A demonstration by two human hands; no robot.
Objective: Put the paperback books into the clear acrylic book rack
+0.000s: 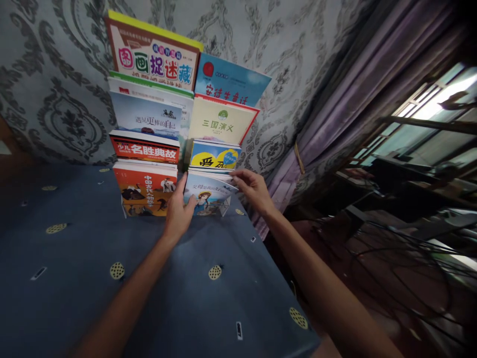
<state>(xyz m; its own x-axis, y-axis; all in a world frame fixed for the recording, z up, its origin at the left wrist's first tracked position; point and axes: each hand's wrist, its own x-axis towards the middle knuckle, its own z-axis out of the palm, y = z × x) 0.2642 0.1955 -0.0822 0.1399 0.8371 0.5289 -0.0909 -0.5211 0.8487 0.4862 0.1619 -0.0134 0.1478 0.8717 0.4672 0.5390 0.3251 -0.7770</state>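
Note:
A tiered book rack (224,208) stands against the wall, its two columns filled with books. At the lower right of it sits a light-blue book (204,194) with a figure on its cover. My left hand (179,209) grips that book's left edge, thumb in front. My right hand (250,186) pinches the book's upper right corner. Behind it rise a yellow-and-blue book (215,155), a cream book (223,122) with a red edge, and a blue book (233,77). Left of my left hand is an orange book (143,191).
More books fill the left column, including a red one (145,149) and a large yellow-topped one (156,52). A blue patterned tablecloth (160,293) covers the table, whose edge drops off at right. Beyond hang a purple curtain (316,119) and tangled cables (391,253).

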